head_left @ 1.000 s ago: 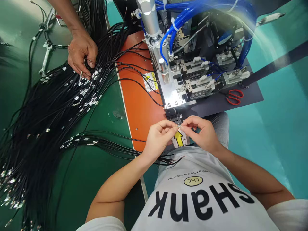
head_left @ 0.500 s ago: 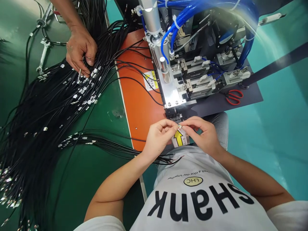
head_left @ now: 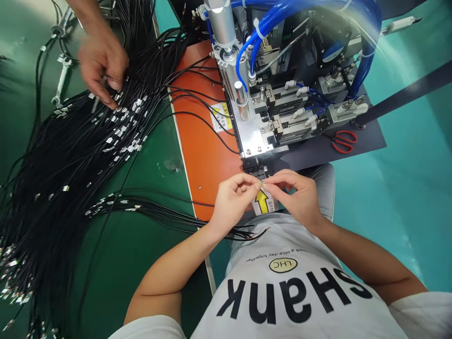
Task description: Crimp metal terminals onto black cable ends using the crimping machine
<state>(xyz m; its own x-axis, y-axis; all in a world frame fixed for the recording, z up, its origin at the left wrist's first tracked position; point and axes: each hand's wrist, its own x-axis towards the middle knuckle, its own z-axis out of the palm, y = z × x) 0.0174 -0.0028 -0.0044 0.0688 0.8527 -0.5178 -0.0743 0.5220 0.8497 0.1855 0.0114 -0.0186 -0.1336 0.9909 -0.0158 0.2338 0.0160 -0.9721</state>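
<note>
My left hand and my right hand meet fingertip to fingertip in front of my shirt, just below the machine's front edge. Both are closed in a pinch on thin, light-coloured wire ends, small and partly hidden by the fingers. A black cable runs from the left under my left hand. Below my left wrist lies a bundle of black cables, some with bare reddish tips. Right under the fingertips is a label with a yellow arrow.
The machine with blue air hoses stands ahead, over an orange plate. Red-handled scissors lie on its dark base. At left, a co-worker's hand is over a large pile of black cables, near a wrench.
My two hands stay nearly in place, with small shifts at the fingertips. The co-worker's hand has moved left over the cable pile.
</note>
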